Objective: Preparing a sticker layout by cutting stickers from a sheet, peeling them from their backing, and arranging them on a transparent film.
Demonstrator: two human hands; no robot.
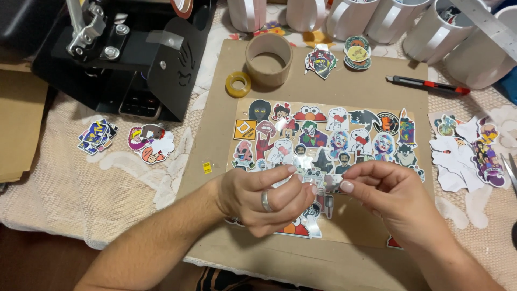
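Note:
My left hand (266,198) and my right hand (385,196) meet over a brown board (323,81). Both pinch one small sticker (325,183) between thumb and fingertips, just above the board. A ring shows on my left hand. Under and beyond the hands, several colourful cartoon stickers (328,134) lie in rows on the board. The hands hide the stickers nearest me.
A cardboard tape core (269,60) and a small yellow tape roll (238,84) sit at the board's far left. A red and black utility knife (428,84) lies far right. White mugs (396,19) line the back. A black press machine (124,51) stands at left. Loose sticker piles (471,151) lie at both sides.

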